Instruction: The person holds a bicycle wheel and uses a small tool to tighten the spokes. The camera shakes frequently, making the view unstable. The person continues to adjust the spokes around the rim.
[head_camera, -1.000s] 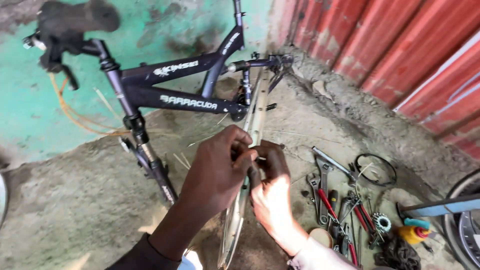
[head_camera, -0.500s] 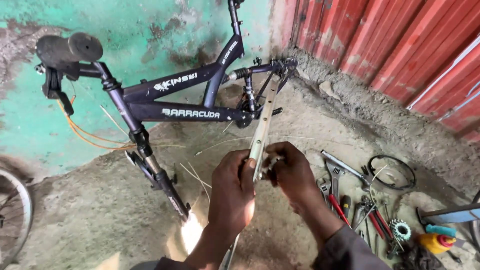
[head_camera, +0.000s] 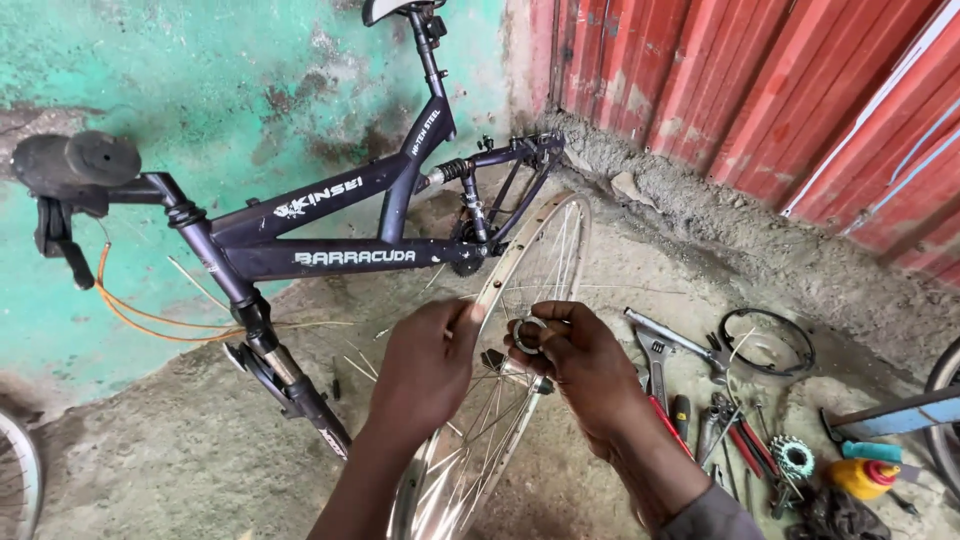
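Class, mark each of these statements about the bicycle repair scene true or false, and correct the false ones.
1. The left hand grips the rim of the spoked wheel. True.
2. The right hand holds a small metal ring. True.
3. The bicycle frame has both wheels fitted. False: no wheel is fitted; the fork end is bare.
4. The tools lie on a wooden bench. False: they lie on the ground.
5. The wall behind the frame is green. True.
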